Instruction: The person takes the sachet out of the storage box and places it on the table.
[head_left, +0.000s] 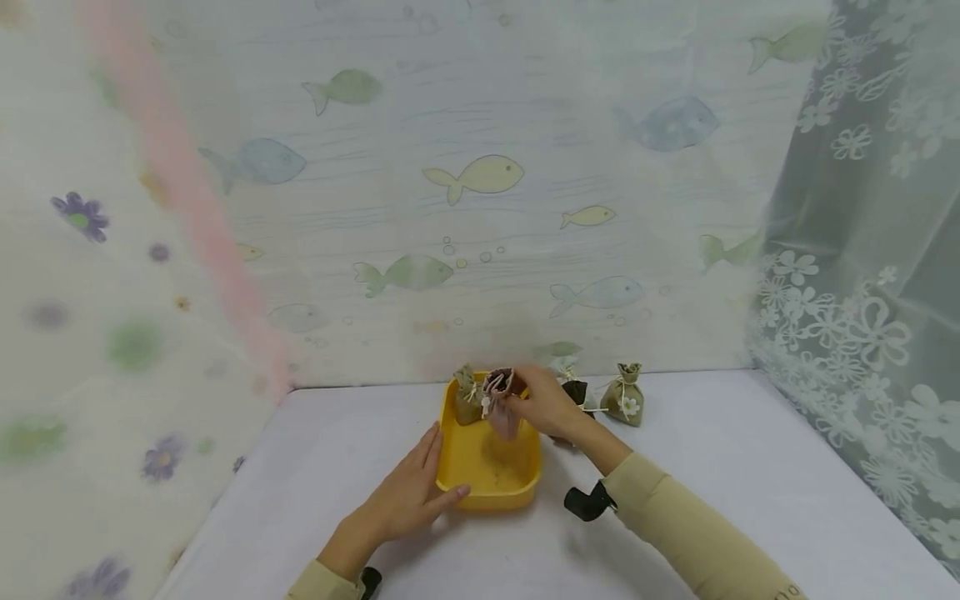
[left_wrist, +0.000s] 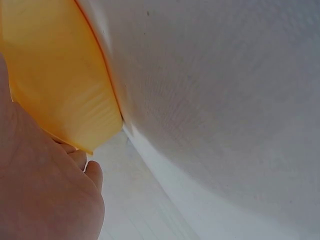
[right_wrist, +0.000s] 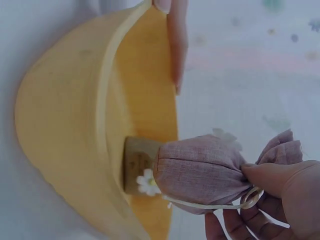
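Observation:
My right hand [head_left: 543, 404] pinches a small pink-mauve drawstring sachet [right_wrist: 200, 172] by its gathered neck, holding it over the yellow plastic tub [head_left: 495, 500]. Its pale cord and a white flower hang from it. Inside the tub, at the far left corner, stands an olive-green sachet [head_left: 468, 398]; in the right wrist view its base shows behind the pink one. My left hand [head_left: 408, 492] rests along the tub's left side with fingers straight against the wall and the thumb at the near rim.
To the right of the tub on the white table [head_left: 360, 417] stands another olive sachet [head_left: 625, 396] with a white flower. A dark brown sachet [head_left: 576, 392] sits partly hidden behind my right hand. A fish-patterned curtain [head_left: 480, 233] hangs along the table's back edge.

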